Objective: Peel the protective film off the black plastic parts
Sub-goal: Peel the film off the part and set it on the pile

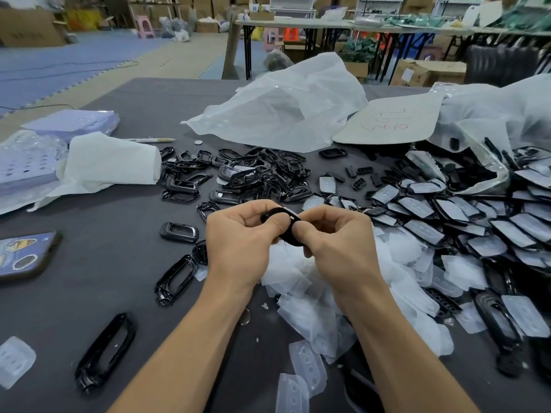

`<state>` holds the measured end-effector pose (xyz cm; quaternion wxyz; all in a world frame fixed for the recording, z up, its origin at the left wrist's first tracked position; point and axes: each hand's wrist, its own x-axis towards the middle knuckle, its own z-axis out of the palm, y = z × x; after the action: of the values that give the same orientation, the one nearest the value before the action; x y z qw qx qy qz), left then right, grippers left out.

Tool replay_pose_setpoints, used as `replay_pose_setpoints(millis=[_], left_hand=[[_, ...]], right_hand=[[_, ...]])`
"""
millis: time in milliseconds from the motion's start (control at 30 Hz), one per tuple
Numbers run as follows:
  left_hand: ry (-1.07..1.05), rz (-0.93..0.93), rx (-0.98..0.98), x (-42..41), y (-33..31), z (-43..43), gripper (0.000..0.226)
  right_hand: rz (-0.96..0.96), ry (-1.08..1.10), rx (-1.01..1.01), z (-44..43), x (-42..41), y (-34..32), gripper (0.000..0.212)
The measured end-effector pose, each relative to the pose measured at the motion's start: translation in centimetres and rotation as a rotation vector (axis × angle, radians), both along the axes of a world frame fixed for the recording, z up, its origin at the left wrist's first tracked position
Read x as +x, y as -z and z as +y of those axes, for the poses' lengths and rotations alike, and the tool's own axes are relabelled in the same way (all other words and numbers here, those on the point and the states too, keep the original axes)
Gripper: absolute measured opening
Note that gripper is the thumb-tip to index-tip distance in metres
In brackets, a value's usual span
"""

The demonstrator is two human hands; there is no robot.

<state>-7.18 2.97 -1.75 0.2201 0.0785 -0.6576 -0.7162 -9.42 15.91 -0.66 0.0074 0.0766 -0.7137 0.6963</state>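
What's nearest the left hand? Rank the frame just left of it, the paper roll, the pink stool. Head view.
1. Frame, just left of the left hand.
2. Paper roll, farther back left.
3. Pink stool, on the far floor.

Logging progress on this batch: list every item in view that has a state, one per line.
left hand: pinches held black part.
right hand: pinches the same part.
held black part: raised above table, film not discernible.
filmed parts: heaped at right, film on.
bare frames: piled beyond the hands, no film.
peeled films: loose heap below the hands.
phone: lying back up.
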Motion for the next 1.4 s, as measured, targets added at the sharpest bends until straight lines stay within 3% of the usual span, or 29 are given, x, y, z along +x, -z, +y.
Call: replay_pose_setpoints(millis=[167,267,367,500,667,867,1100,1200,1267,1400], left_hand=[[-0.116,0.038,-0.098,0.0,0.2,0.3,0.034],[-0.068,0.049,-0.091,0.2,0.0,-0.2,0.04],[-0.107,0.063,-0.28,0.5,-0.1,-0.4,0.046],[-0.302,0.1,-0.623,1.2,0.4,0.5,0.02],[-0.457,0.214,-0.832,1.4,0.4,1.3,0.035],[-0.36,0.1,-0.528,1.6,0.1,1.3,0.034],[-0.209,0.028,-0.019,0.6,0.0,0.5,0.031],[-0.078,0.011,-0.004,0.6,0.2,0.8,0.019],[-0.021,0.018,-0.001,0.5,0.2,0.8,0.027],[-0.099,0.025,0.046,0.1,0.2,-0.1,0.039]], right_hand=[[0.139,0.072,0.12,-0.3,0.4,0.3,0.015],[0.216,0.1,0.191,-0.2,0.5,0.4,0.018],[0.377,0.221,0.265,0.0,0.7,0.3,0.024],[0.537,0.323,0.331,0.2,0.6,0.4,0.026],[0.631,0.375,0.374,0.2,0.5,0.7,0.028],[0.633,0.413,0.379,0.1,0.5,0.8,0.021],[0.078,0.133,-0.065,-0.3,0.2,0.4,0.032],[-0.099,0.103,-0.171,-0.9,0.4,0.5,0.024],[-0.11,0.084,-0.121,-1.2,0.6,0.5,0.029],[0.195,0.273,0.4,-0.7,0.8,0.4,0.029]])
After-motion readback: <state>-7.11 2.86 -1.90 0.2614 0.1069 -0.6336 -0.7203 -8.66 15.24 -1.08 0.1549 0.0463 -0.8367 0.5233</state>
